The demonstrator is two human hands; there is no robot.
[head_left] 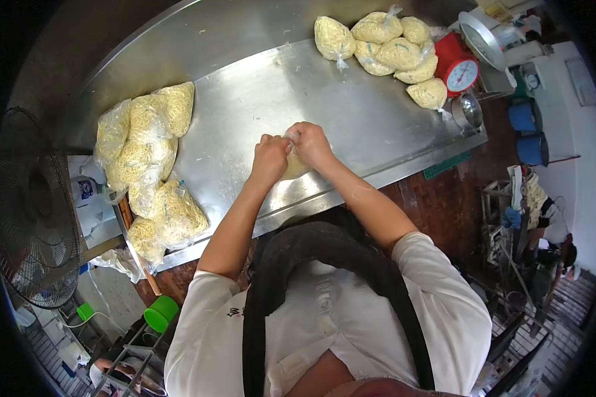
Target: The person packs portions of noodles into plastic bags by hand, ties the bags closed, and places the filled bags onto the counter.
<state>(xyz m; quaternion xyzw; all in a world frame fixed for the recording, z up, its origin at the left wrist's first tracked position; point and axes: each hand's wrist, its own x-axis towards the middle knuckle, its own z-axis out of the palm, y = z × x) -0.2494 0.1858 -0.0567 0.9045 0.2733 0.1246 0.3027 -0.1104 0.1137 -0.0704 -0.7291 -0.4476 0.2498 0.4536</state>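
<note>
A clear plastic bag of pale yellow noodles [296, 166] rests on the steel table [225, 142] near its front edge. My left hand [271, 159] is closed at the left side of the bag's gathered top. On the right side of that same top, my right hand [311, 143] pinches the plastic, its fingers curled close to the left hand's. Both hands partly hide the bag's neck, so I cannot make out whether it is knotted.
Several filled noodle bags [149, 135] are heaped at the table's left end. More bags [398, 53] lie at the back right, beside a red scale [455, 66] and a metal bowl [467, 111]. A fan [36, 212] stands left of the table.
</note>
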